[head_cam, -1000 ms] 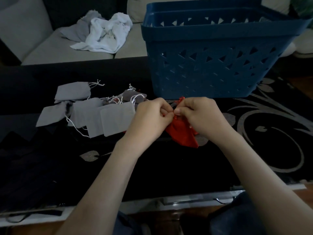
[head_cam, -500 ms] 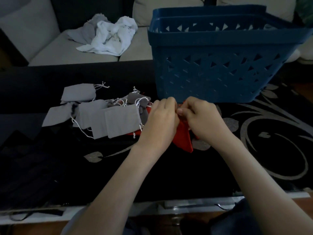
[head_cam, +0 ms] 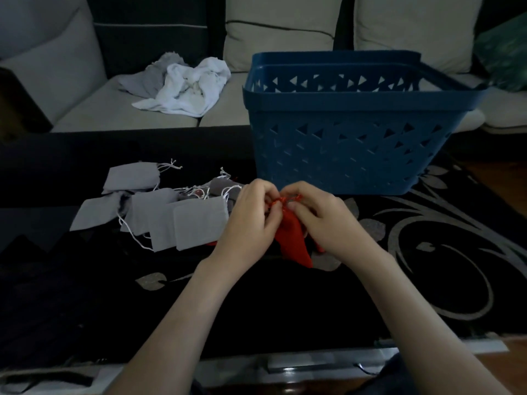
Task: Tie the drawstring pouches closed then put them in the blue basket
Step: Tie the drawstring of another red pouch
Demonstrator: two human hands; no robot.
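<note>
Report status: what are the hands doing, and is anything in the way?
Left hand and right hand both pinch the red pouch at its drawstring. Blue basket just behind. Grey pouches lie left, path clear.

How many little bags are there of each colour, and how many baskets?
Grey pouches: 6 visible, overlapping
Red pouch: 1, pinched by left hand and right hand; red scraps under the grey pile might be more
Blue basket: 1
Total: 8 things

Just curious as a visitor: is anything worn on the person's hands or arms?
No. The left hand and right hand are bare and ungloved, and no sleeves show up to the picture's edge. No watch, bracelet or ring shows, though the light is dim.
</note>
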